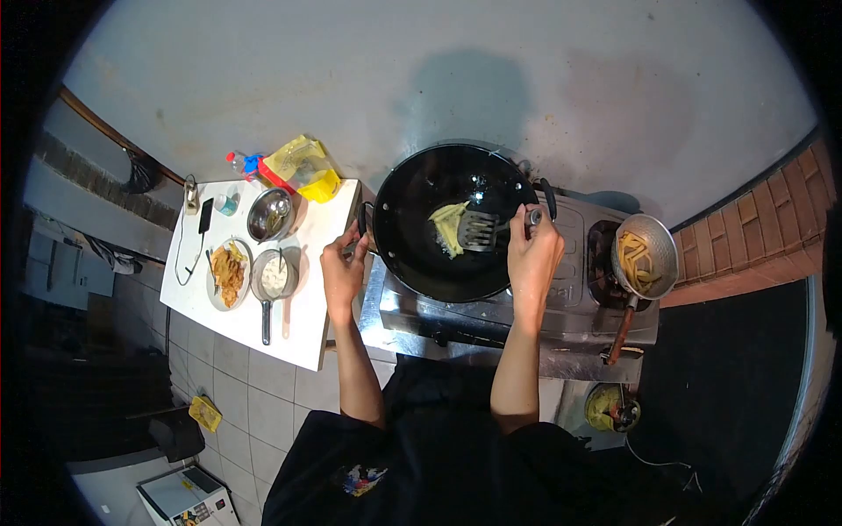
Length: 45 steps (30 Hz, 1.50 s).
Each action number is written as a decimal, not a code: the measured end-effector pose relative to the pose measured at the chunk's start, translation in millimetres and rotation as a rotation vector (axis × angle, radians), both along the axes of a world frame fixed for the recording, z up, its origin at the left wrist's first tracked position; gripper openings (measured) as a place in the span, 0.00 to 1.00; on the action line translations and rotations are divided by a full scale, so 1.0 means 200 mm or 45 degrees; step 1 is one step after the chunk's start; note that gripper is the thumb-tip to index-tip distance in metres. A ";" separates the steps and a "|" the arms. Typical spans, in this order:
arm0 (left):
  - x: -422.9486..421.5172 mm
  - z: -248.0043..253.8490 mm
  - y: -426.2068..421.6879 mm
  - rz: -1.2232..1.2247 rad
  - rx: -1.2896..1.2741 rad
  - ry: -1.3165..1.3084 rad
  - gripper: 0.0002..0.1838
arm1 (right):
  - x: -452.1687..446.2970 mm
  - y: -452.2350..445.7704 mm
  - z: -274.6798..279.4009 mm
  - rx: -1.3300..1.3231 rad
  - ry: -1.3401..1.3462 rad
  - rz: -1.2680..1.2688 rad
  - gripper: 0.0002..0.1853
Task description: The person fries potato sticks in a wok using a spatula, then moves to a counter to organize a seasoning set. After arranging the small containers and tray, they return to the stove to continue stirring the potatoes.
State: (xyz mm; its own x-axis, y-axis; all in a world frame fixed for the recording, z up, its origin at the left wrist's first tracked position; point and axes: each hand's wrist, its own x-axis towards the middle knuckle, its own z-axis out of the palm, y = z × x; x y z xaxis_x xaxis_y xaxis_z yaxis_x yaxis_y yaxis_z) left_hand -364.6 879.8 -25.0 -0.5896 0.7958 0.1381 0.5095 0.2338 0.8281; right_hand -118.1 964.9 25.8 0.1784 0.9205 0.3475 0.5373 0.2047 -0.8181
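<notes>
A large black wok stands on the left part of the metal stove. Inside it a pale yellow, folded-looking piece of food lies in oil with small bubbles round it. My right hand is closed on the handle of a slotted spatula, whose blade touches the right side of the food. At the wok's left handle is my left hand, its fingers bent and closed near the handle; what they grip is too small to make out.
On the right burner sits a small pan of fries, its wooden handle pointing toward me. The white table at left bears a plate of fried food, a metal bowl, a handled strainer, a yellow bag and a phone.
</notes>
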 end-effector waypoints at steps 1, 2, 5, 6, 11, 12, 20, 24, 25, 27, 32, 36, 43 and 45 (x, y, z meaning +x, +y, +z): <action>0.00 0.00 0.00 -0.005 -0.001 -0.003 0.19 | 0.00 0.00 -0.01 0.000 -0.001 0.001 0.08; 0.00 -0.01 0.00 -0.004 -0.002 -0.004 0.19 | 0.00 0.01 -0.02 0.031 -0.016 0.005 0.08; -0.01 -0.02 0.00 -0.014 0.035 0.021 0.19 | 0.00 0.02 -0.05 0.046 -0.040 0.019 0.08; -0.01 -0.01 0.00 -0.009 0.013 0.004 0.19 | 0.00 0.02 -0.05 0.030 -0.051 0.030 0.09; -0.02 -0.02 0.00 0.001 0.002 0.011 0.18 | -0.01 0.02 -0.03 0.019 -0.034 0.036 0.08; -0.01 -0.02 0.00 0.006 -0.001 -0.005 0.18 | -0.01 0.01 -0.02 -0.003 -0.028 0.034 0.08; 0.00 -0.01 0.00 0.003 0.019 -0.019 0.18 | 0.00 0.03 -0.06 0.067 -0.032 0.015 0.07; -0.01 -0.02 0.00 0.001 0.017 0.027 0.18 | 0.00 0.04 -0.08 0.064 -0.049 0.038 0.07; -0.01 -0.03 0.00 0.000 0.025 0.039 0.18 | -0.01 0.04 -0.08 0.064 -0.049 0.038 0.07; -0.02 -0.03 0.00 0.001 0.022 0.025 0.18 | -0.01 0.04 -0.08 0.056 -0.017 0.050 0.07; -0.01 -0.03 0.00 0.003 0.014 0.017 0.18 | -0.02 0.04 -0.10 0.039 0.053 0.024 0.08; -0.01 -0.02 0.00 -0.016 0.024 -0.010 0.18 | -0.02 0.04 -0.10 -0.068 0.199 0.014 0.08; -0.01 -0.02 -0.01 -0.035 0.048 -0.045 0.18 | -0.03 0.04 -0.10 -0.074 0.226 0.039 0.08; -0.02 -0.03 -0.01 -0.037 0.025 -0.055 0.19 | -0.03 0.03 -0.08 -0.065 0.176 0.053 0.08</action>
